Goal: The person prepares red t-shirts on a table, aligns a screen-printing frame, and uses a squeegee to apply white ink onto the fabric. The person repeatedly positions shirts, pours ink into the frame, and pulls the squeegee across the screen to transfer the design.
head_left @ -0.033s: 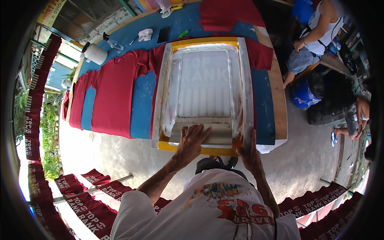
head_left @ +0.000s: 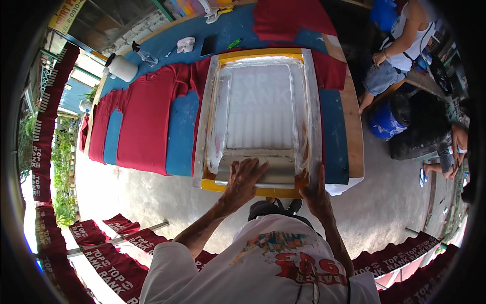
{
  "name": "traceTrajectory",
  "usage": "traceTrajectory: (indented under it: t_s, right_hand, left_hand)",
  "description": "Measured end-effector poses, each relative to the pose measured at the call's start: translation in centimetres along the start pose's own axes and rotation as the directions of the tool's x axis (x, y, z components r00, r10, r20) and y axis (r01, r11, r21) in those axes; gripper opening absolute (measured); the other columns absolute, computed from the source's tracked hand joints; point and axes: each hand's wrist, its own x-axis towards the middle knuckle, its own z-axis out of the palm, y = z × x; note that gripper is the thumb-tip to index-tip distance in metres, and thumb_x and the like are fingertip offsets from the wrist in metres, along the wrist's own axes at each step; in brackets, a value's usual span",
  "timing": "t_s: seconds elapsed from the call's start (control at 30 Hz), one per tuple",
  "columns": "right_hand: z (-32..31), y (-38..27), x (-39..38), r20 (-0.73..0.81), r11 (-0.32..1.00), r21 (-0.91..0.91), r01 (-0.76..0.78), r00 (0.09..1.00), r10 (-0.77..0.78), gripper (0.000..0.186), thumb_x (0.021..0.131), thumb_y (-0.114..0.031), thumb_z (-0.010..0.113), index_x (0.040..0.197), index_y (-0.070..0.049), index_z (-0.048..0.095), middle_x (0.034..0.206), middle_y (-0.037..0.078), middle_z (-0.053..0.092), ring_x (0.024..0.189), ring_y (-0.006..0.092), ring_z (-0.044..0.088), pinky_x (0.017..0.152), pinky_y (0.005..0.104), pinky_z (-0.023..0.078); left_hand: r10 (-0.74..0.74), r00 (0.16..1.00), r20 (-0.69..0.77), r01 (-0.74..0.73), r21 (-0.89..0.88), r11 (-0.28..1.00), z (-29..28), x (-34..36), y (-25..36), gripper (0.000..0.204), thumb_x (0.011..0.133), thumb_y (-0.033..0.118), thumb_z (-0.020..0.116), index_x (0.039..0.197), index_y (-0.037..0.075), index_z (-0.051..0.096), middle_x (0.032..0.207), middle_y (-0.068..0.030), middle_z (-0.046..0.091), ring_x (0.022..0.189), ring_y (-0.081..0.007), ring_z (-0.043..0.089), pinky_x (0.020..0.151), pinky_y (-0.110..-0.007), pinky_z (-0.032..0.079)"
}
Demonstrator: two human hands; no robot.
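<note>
A screen printing frame, with a yellow and grey border and white ink over its mesh, lies on a dark red T-shirt. A wide squeegee rests across its near end, a line of white ink along its far edge. My left hand grips the squeegee left of its middle, fingers over the top. At the frame's near right corner, my right hand is closed round the border; part of its fingers is hidden.
More dark red shirts lie along the blue table to the left. A white tub, spray bottle and crumpled cloth stand or lie beyond. At right, a person is near a blue drum. Printed red pieces hang behind me.
</note>
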Motion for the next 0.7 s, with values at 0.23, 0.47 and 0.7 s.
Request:
traceTrajectory:
  t_s: [0.23,0.47,0.7]
  right_hand:
    - [0.4,0.5,0.5,-0.001,0.992,-0.099,0.083,0.996,-0.084,0.104,0.104,-0.031,0.071,0.175,-0.009,-0.002,0.177,0.033,0.017,0.153,0.0511,0.044,0.118,0.0532,0.048]
    - [-0.8,0.9,0.5,0.041,0.998,0.065,0.023,0.999,-0.026,0.097,0.107,-0.027,0.070,0.174,-0.008,0.003,0.173,0.035,0.026,0.157,0.0502,0.038,0.118,0.0535,0.047]
    - [-1.1,0.9,0.8,-0.109,0.929,-0.274,0.250,0.951,-0.289,0.074,0.109,-0.027,0.068,0.167,-0.001,0.030,0.157,0.034,0.046,0.142,0.0482,0.051,0.113,0.0559,0.049]
  left_hand:
    - [-0.016,0.999,0.031,0.018,-0.077,0.997,-0.1,-1.1,0.3,0.092,0.070,0.000,0.080,0.158,0.011,0.054,0.149,-0.0202,0.050,0.144,-0.0393,0.048,0.114,-0.061,0.034]
    - [-0.018,1.000,0.025,0.022,-0.174,0.985,-0.8,-1.1,0.0,0.096,0.072,0.005,0.077,0.162,0.007,0.045,0.150,-0.0226,0.050,0.145,-0.0413,0.047,0.115,-0.062,0.035]
    - [-0.428,0.857,-0.286,0.365,-0.249,0.897,-2.5,-4.4,-4.1,0.073,0.097,0.026,0.071,0.162,0.004,0.045,0.149,-0.0263,0.054,0.136,-0.0447,0.050,0.114,-0.060,0.037]
